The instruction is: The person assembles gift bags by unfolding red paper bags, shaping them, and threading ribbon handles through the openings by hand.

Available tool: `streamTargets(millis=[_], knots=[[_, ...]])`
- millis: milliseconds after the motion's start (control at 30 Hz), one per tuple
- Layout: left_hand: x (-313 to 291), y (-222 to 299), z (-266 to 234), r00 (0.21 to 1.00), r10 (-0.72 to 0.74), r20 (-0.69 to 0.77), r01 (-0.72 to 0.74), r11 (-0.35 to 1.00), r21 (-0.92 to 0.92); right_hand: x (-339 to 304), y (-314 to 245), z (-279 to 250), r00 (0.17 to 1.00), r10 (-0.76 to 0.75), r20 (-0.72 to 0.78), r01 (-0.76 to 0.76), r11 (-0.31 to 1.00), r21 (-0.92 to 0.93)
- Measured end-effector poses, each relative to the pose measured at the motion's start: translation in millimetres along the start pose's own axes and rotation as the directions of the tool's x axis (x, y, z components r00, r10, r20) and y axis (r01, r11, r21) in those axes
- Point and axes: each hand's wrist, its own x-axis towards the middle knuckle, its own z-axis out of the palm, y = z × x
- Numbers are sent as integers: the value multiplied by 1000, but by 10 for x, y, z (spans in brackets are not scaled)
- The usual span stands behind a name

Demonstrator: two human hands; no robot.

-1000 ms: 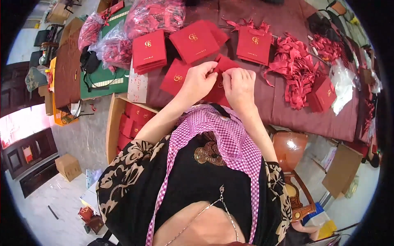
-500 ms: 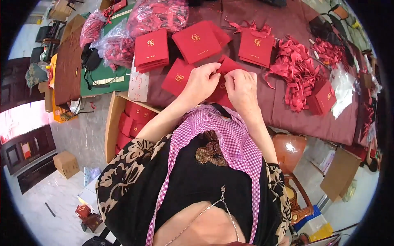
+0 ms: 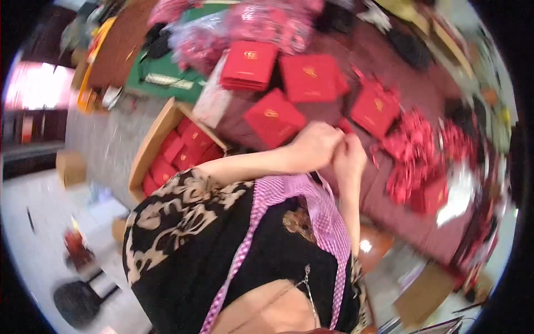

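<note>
Fingers of my left hand (image 3: 317,146) and my right hand (image 3: 350,155) are pinched close together over the table's near edge. Between them shows a bit of a small red gift bag (image 3: 346,124); most of it is hidden, and the view is blurred. Just left of my left hand lies a flat red bag (image 3: 273,117) with a gold emblem. Beyond are a stack of red bags (image 3: 249,65) and more red bags (image 3: 312,79). Right of my hands lies a red bag (image 3: 376,110) with ribbon on its far side.
A pile of red ribbons (image 3: 411,153) lies on the dark red tablecloth (image 3: 364,186), by another red bag (image 3: 434,196) and clear plastic (image 3: 457,195). An open carton (image 3: 146,158) of red bags stands left. Plastic sacks (image 3: 267,25) of red pieces sit at the back.
My view has swung, shifting the table's things rightward and tilting them. Both hands have moved rightward and lower in the picture, still together, and the bag between them shows less.
</note>
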Motion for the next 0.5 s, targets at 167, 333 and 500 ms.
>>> streamTargets(millis=[167, 333, 500], knots=[[-72, -18, -44, 989, 23, 145, -13, 997, -73, -151, 128, -8, 996, 84, 43, -88, 990, 111], [-64, -72, -158, 979, 89, 183, -85, 996, -27, -194, -45, -189, 942, 183, 280, -302, 825, 477], [-121, -150, -114, 989, 117, 88, -125, 988, 94, -151, 9, -84, 948, 106, 299, -246, 843, 479]])
